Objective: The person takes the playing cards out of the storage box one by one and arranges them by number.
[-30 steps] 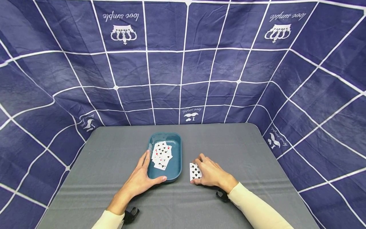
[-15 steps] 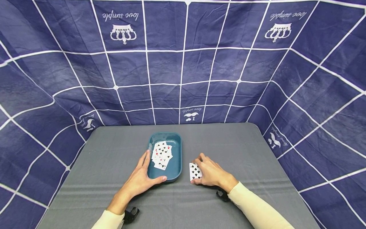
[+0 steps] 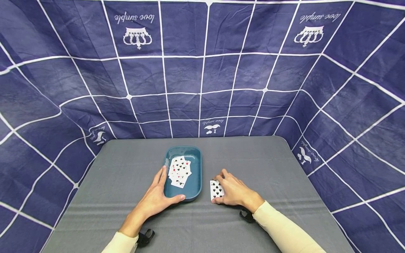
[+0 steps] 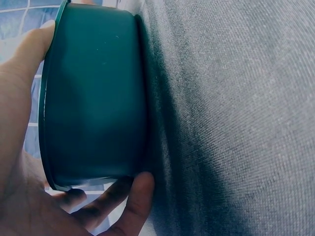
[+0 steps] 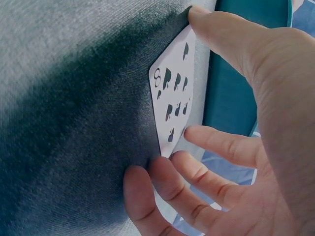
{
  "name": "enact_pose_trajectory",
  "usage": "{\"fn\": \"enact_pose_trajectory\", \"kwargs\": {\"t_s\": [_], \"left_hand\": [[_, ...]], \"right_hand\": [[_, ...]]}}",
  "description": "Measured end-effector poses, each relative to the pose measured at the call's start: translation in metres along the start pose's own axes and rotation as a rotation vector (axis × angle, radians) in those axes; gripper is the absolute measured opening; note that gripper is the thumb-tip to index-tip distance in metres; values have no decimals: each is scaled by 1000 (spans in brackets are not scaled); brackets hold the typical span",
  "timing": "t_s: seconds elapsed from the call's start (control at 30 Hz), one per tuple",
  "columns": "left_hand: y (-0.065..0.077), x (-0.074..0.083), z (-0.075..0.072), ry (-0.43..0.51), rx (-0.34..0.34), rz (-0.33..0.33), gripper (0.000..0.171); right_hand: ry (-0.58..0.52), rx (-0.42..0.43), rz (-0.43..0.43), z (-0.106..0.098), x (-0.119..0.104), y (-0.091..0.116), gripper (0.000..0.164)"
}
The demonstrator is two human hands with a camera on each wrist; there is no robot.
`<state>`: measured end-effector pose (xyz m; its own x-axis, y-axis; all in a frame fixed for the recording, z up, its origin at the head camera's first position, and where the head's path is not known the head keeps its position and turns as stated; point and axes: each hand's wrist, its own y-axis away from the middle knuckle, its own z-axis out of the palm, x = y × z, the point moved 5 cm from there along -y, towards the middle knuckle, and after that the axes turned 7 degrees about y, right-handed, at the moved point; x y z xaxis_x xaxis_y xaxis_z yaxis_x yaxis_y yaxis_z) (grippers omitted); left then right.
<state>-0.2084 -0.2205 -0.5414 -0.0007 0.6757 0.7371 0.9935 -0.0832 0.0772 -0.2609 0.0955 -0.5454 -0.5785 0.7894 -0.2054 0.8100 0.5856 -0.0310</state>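
In the head view, a deep teal tray (image 3: pixel 198 168) with rounded corners stands left of centre on the table. My left hand (image 3: pixel 157 196) holds its near left corner, thumb at the front rim and fingers along the left side. Inside lies a loose overlapping pile of playing cards (image 3: pixel 179 172), black and red suits face up. Right of the tray, my right hand (image 3: pixel 233 189) holds an eight of spades (image 5: pixel 174 93) by opposite edges, between thumb and fingers. The card is face up, at or very near the cloth; its right part is hidden under my hand in the head view.
Grey cloth (image 3: pixel 259 158) covers the table. Behind it and at both sides hang blue curtains (image 3: pixel 186 73) with white grid lines. A strip of bare cloth separates the tray from the card. Each wrist wears a black strap (image 3: pixel 146 237).
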Motion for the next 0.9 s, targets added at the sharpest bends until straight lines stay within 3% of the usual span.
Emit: {"fn": "enact_pose_trajectory", "kwargs": {"t_s": [0.53, 0.9], "left_hand": [[-2, -2, 1, 65, 40, 8, 154], [-3, -2, 4, 56, -21, 6, 157]], "right_hand": [[41, 106, -12, -29, -10, -13, 77], [72, 166, -58, -54, -28, -37, 69]]}}
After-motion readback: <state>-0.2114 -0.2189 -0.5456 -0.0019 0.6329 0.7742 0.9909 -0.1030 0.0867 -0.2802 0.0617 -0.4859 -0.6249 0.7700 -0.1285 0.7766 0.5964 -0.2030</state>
